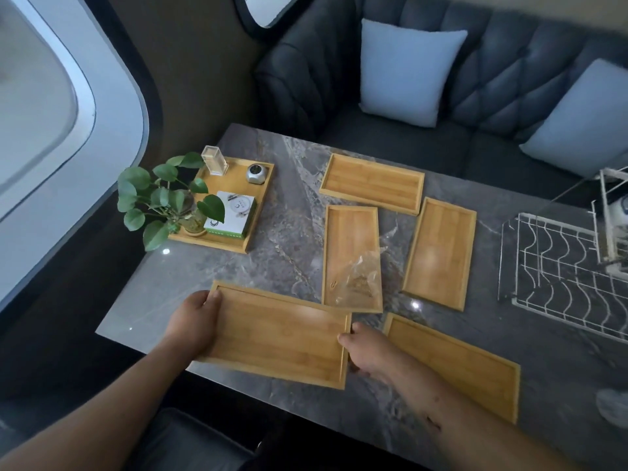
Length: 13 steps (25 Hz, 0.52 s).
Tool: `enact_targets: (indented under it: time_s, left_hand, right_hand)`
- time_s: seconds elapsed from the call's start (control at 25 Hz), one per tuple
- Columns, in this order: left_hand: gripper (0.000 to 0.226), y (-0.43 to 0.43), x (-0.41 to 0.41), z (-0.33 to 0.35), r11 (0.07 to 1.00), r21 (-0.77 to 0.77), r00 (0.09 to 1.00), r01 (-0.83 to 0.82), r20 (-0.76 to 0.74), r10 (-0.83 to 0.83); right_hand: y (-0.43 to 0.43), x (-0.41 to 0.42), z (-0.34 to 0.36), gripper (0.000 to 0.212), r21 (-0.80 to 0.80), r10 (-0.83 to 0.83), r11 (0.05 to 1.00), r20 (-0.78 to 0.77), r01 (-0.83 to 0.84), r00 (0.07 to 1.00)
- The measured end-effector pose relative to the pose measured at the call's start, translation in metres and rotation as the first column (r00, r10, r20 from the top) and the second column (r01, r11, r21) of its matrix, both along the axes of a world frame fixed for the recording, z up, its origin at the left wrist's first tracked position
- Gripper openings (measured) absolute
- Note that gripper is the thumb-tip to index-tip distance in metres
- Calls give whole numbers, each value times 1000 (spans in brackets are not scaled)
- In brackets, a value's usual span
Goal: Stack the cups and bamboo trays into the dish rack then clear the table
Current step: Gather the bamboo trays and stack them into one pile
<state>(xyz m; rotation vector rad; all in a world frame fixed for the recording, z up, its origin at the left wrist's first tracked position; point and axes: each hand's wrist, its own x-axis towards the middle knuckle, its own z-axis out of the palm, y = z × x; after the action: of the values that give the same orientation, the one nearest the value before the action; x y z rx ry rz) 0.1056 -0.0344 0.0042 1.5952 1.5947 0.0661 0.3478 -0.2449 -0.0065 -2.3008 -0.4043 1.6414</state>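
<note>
Several flat bamboo trays lie on the grey marble table [289, 239]. The nearest tray [278, 334] is gripped at both short ends: my left hand [193, 321] on its left end, my right hand [370, 351] on its right end. Another tray [458, 365] lies right of my right hand. A middle tray [346, 246] carries a crumpled clear plastic bag [356, 280]. Two more trays lie further off, one at the back [372, 183] and one to the right [440, 253]. The white wire dish rack [560, 273] stands at the right edge. No cups show clearly.
A larger bamboo tray [234, 185] at the back left holds a potted plant [166, 198], a white-green box [232, 215], a clear holder [214, 160] and a small silver clock [257, 173]. A dark sofa [492, 62] with pale cushions [407, 69] lies behind the table. A curved window is at left.
</note>
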Motion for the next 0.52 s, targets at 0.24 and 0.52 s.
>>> enact_targets:
  time_s: [0.24, 0.52]
  left_hand:
    - [23, -46, 53, 14, 994, -46, 995, 100, 31, -98]
    - [20, -117, 123, -1, 865, -362, 931, 348, 22, -365]
  right_hand:
    - [-68, 45, 14, 21, 52, -91, 994, 7, 91, 996]
    - [-175, 107, 9, 24, 21, -169, 986, 170, 168, 971]
